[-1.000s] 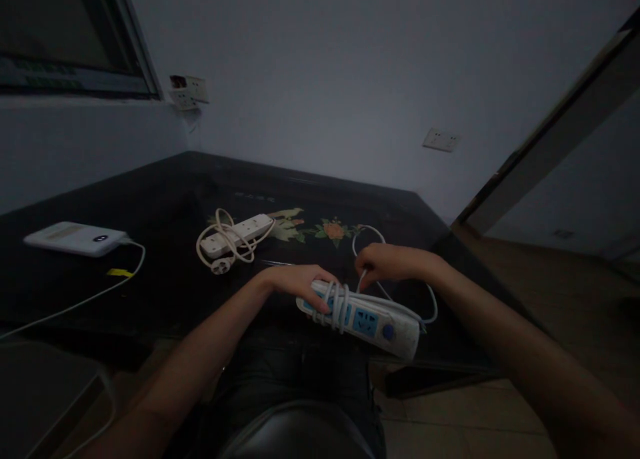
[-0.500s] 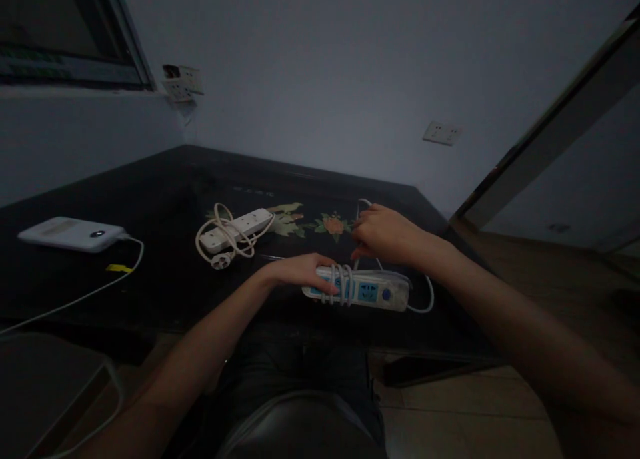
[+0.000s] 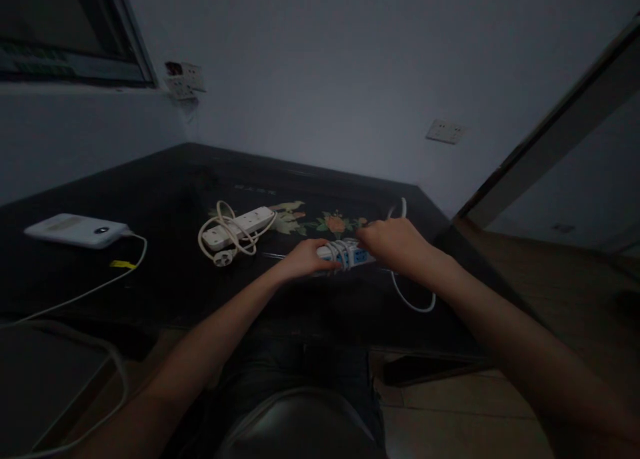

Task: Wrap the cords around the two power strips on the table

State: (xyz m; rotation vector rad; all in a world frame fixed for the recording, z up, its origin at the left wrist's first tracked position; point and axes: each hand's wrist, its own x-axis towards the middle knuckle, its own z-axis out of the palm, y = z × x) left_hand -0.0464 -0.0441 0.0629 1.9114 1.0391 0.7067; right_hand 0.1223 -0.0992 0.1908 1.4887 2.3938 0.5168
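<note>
A white power strip with blue socket faces (image 3: 361, 255) is held over the dark table, its own cord wound several times around its left part. My left hand (image 3: 306, 257) grips the strip's left end, thumb on the near side. My right hand (image 3: 395, 242) is closed at the strip's right part, covering that end; its fingers appear to pinch the cord. A loose length of white cord (image 3: 407, 304) loops below the right hand, and another bit stands up behind it. To the left lies a second white power strip (image 3: 245, 224) with its cord tangled over it.
On the black table (image 3: 320, 312) with its flower print, a white power bank (image 3: 75, 231) lies at the left, a cable with a yellow tag (image 3: 123, 264) running from it. Wall sockets (image 3: 445, 131) sit behind. A chair-like grey surface (image 3: 45, 379) stands at lower left.
The strip has moved up and away from me, with my left hand still on it. My right hand has shifted right and down onto the strip's right part, now hiding that end.
</note>
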